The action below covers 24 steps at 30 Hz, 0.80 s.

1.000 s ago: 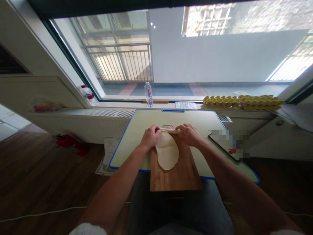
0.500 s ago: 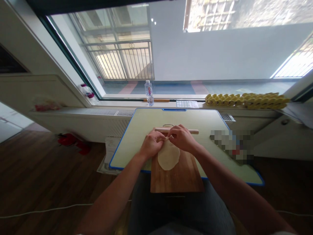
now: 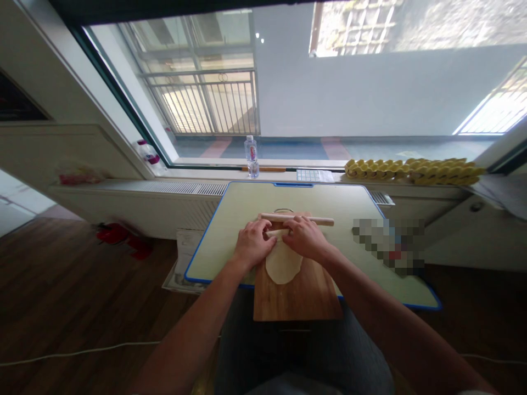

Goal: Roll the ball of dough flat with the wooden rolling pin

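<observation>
A flat, pale sheet of dough point(image 3: 284, 264) lies on a wooden cutting board point(image 3: 297, 302). My left hand point(image 3: 254, 241) grips the left part of its far edge between thumb and curled fingers. At the right part of that edge, my right hand point(image 3: 305, 236) holds the dough the same way. Between the hands the far edge looks folded or rolled over in a narrow strip. Just beyond my fingers a wooden rolling pin point(image 3: 321, 221) lies crosswise at the far end of the board. My fingers hide the dough's far corners.
The board rests on a pale table with a blue rim point(image 3: 206, 230), its near end jutting over my lap. A blurred-out item point(image 3: 389, 244) lies at the table's right. A water bottle point(image 3: 251, 157) and yellow egg trays point(image 3: 411, 170) stand along the windowsill.
Both hands have come down lower onto the dough and moved slightly apart. The far edge, pinched up before, now lies folded toward me, and the sheet looks a little shorter.
</observation>
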### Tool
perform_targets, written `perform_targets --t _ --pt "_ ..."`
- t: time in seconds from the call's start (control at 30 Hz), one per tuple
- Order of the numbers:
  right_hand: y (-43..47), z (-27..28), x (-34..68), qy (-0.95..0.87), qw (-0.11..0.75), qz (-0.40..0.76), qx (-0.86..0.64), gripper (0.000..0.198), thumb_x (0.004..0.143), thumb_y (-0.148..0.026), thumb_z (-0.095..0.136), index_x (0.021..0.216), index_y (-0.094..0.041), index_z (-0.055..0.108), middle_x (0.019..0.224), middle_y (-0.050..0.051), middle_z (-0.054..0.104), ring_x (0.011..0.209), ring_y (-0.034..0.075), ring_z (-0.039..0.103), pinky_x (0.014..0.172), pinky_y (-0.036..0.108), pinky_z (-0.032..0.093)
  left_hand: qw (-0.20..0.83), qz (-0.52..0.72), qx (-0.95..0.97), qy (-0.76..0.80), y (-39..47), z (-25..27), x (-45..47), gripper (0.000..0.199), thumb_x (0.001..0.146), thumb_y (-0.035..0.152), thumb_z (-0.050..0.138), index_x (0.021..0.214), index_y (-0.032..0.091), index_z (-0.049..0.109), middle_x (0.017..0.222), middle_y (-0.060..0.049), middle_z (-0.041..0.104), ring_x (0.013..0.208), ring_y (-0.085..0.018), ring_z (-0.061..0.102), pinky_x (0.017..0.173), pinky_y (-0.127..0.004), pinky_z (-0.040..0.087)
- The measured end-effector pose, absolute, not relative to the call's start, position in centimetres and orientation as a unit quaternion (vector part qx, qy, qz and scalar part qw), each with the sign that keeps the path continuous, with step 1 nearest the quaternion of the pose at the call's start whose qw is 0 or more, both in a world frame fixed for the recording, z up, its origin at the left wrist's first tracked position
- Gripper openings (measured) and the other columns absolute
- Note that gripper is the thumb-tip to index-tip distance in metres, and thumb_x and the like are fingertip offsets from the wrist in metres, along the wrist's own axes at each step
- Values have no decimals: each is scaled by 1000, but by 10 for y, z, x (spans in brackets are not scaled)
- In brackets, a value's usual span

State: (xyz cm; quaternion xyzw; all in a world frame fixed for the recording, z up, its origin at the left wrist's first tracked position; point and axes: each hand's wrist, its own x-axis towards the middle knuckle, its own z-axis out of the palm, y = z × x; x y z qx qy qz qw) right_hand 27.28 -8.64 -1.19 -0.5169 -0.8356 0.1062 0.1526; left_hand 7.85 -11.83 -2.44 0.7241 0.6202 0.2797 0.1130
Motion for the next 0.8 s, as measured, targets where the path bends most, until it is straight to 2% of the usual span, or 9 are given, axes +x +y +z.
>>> perform_targets --t 0.07,0.2,0.33,0.47,0.57,0.7,0.8 --pt "-85 -8 272 -845 145 110 -503 20 90 -30 69 107 -24 78 116 10 72 115 29 62 100 40 44 123 268 731 616 -117 -24 79 24 81 26 78 104 26 74 106 -5 76 105 -27 66 93 -40 52" --pt "-86 0 275 -840 168 127 -500 7 88 -23 68 90 -23 75 105 7 74 105 25 64 91 34 45 145 271 735 605 -116 -20 80 4 82 22 72 85 24 72 98 -4 74 101 -25 65 89 -37 51" --pt "-94 -3 282 -822 218 160 -501 11 87 -15 61 85 -24 68 91 2 75 85 20 65 76 30 43 170 300 740 577 -120 -19 85 8 81 17 66 83 24 64 87 0 70 86 -20 64 80 -33 49" --pt "-109 -21 293 -830 296 138 -453 16 86 -11 59 90 -24 68 100 4 76 97 22 66 89 32 46 131 311 764 550 -131 -26 87 15 81 11 60 86 24 63 91 -2 70 93 -22 64 86 -35 49" --pt "-120 -32 300 -838 310 132 -429 18 86 -10 60 92 -24 69 103 5 75 104 24 65 97 35 47 126 326 778 521 -140 -31 82 21 82 8 58 92 24 66 97 -3 72 103 -23 65 95 -38 49" --pt "-129 -37 304 -835 326 148 -418 21 85 -10 62 97 -25 71 111 5 75 109 25 64 101 39 48 156 366 775 491 -147 -34 73 25 82 6 62 96 25 71 111 -3 76 114 -22 66 104 -39 50" --pt "-132 -39 304 -832 349 144 -407 20 85 -9 62 95 -23 71 111 6 75 107 25 65 100 40 50 158 361 782 482 -150 -35 71 24 81 7 67 94 26 74 115 -2 77 117 -22 67 106 -41 50"
